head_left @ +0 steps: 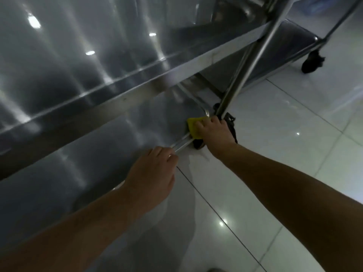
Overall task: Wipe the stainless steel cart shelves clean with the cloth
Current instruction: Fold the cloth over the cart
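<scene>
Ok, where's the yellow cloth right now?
Head view, right of centre: the cloth is in the right hand, pressed on the lower shelf at its front corner, beside the cart leg.

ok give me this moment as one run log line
phase: wiping | right hand: holds yellow cloth at lower shelf corner by cart leg | left hand: grips shelf rim

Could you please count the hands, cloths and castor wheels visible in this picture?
Hands: 2, the left hand gripping the shelf edge, the right hand on the yellow cloth
Yellow cloths: 1
Black castor wheels: 2
Total: 5
</scene>
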Demonstrator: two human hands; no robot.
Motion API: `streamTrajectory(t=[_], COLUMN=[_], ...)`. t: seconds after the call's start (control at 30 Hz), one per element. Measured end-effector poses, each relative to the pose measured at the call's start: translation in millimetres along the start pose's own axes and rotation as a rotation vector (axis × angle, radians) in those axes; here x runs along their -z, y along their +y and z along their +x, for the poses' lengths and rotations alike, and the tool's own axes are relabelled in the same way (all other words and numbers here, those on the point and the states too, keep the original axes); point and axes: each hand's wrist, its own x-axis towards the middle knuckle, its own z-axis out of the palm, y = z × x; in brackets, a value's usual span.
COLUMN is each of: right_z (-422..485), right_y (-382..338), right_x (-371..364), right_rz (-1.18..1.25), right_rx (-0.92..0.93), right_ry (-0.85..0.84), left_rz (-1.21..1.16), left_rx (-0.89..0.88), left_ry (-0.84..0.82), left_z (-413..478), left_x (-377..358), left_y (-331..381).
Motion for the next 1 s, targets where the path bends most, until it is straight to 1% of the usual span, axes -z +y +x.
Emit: streamTrajectory(t=[0.1, 0.2, 0.33, 0.4, 0.47, 0.5, 0.57, 0.67, 0.77, 0.9, 0.93, 1.0], right_z=[-22, -59, -104, -120, -134, -140, -150, -162, -171, -176, -173, -168], right_y=[-2, 6, 21, 30, 40, 45, 55, 74, 93, 121, 126, 135], right_x=[26, 68, 137, 178, 221, 243, 290, 361, 428, 521, 544, 588], right_rz=[0.083, 0.184, 0.317, 0.340, 0.348, 0.369, 0.386, 0.380, 0.448, 0.530, 0.539, 0.534], right_rx=[-0.015, -0.007, 0.002, 0.005, 0.012, 0.015, 0.017, 0.039, 0.070, 0.160, 0.189, 0.258], right_ry=[-0.032, -0.045, -0.048, -0.066, -0.081, -0.058, -0.013, 0.015, 0.083, 0.221, 0.268, 0.369], left_rz=[-0.024, -0.029, -0.022, -0.034, -0.060, -0.065, -0.053, -0.121, -0.276, -0.664, -0.744, -0.962], left_rx=[0.008, 0.028, 0.032, 0.018, 0.042, 0.060, 0.066, 0.145, 0.263, 0.560, 0.609, 0.650], left_ry=[-0.040, -0.114, -0.145, -0.151, -0.190, -0.221, -0.197, -0.209, -0.176, -0.094, -0.072, 0.031], left_z=[-8, -18, -27, -28, -26, -23, -18, -7, 0, 12, 17, 27], left_x=[18, 59, 123, 161, 211, 237, 280, 341, 407, 505, 526, 568], left_y=[17, 41, 66, 78, 95, 104, 115, 129, 141, 155, 157, 159])
